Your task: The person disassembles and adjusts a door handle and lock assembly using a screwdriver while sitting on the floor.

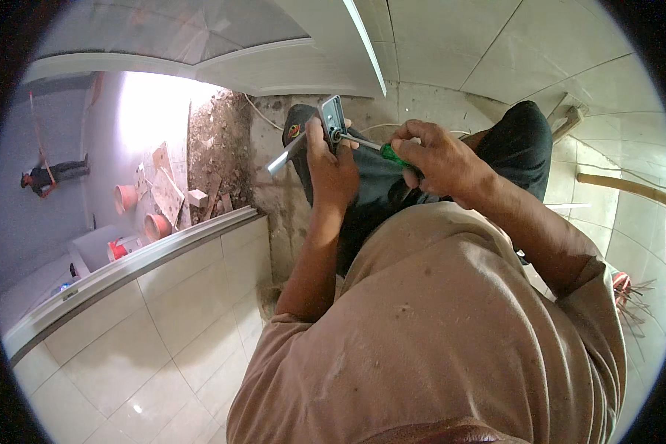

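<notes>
My left hand point(334, 172) is closed round a silver lever door handle point(333, 112), in front of my knees. Its long backplate points up and away, while the lever sticks out to the left of my fingers. In my right hand point(440, 157) is a screwdriver point(390, 153) with a green grip, my fingers wrapped about it. The metal shaft runs left to the lower part of the backplate, by a round dark spot. Whether the tip sits in a screw is too small to tell.
A white door panel point(333, 55) stands ahead of my knees. On the left, a tiled low wall carries a pale frame rail point(159, 255). Beyond it are rubble point(222, 152), a reddish bucket point(126, 198) and a person point(52, 176) with a long pole. A wooden bar point(621, 187) juts in at right.
</notes>
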Tool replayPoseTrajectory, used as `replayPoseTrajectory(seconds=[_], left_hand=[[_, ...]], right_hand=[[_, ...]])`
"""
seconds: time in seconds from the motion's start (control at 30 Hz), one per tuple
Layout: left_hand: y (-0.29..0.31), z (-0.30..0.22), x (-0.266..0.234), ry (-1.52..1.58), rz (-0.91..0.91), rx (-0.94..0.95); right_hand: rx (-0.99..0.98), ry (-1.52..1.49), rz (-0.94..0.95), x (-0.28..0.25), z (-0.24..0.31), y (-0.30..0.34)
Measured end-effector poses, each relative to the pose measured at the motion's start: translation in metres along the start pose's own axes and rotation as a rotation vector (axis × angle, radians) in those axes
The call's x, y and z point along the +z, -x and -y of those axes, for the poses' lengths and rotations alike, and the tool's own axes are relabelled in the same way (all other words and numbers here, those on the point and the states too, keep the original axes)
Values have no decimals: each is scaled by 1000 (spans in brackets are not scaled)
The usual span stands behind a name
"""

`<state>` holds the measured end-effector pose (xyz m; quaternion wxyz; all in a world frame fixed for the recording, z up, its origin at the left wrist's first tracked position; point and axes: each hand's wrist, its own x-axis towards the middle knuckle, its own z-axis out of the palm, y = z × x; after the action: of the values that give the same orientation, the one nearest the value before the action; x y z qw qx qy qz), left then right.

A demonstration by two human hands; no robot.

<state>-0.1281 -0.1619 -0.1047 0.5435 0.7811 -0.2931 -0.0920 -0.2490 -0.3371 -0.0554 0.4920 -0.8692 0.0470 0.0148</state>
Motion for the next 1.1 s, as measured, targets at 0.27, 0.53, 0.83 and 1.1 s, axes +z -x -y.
replayPoseTrajectory(seconds=[0.27, 0.53, 0.83, 1.1], left_hand=[[2, 16, -10, -171, -53, 72], [-2, 6, -24, -82, -35, 12], [1, -1, -24, 404, -93, -187], [-1, -10, -16, 666, -155, -210]], right_hand=[[-46, 386, -157, 9, 53, 3], [338, -513, -6, 7, 35, -12], [-2, 258, -133, 7, 62, 4], [-92, 304, -217, 3, 60, 15]])
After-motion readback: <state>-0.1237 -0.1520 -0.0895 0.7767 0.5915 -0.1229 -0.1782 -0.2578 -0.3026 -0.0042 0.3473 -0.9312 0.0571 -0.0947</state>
